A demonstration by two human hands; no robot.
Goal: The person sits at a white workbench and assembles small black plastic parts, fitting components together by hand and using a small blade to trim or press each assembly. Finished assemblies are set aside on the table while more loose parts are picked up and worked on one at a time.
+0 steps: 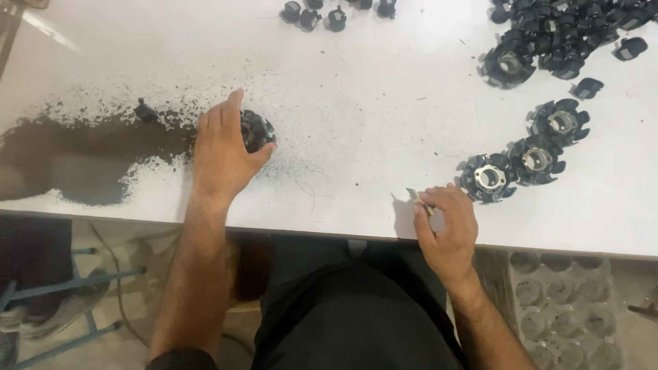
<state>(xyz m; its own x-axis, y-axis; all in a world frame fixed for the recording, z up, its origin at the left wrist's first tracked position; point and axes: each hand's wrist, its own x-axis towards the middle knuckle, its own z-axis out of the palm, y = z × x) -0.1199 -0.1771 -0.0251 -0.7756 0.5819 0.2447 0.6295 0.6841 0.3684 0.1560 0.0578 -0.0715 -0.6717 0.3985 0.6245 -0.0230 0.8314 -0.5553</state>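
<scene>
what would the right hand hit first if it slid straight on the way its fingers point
Probably the nearest black finned ring part with the metal hub: the right hand, pinching a small pale strip, points up and slightly right across the white table, though the exact line is uncertain.

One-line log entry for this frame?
left hand: grips black finned part | right hand: holds small pale piece | white table

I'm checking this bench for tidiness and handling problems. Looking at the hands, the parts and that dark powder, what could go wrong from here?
1. The left hand grips a black ring part beside the dark powder patch; the forearm could smear it.
2. The right hand holds a small pale piece near the table edge; if dropped, it may fall off.
3. The finned rings lie close to that hand and could be knocked.
</scene>
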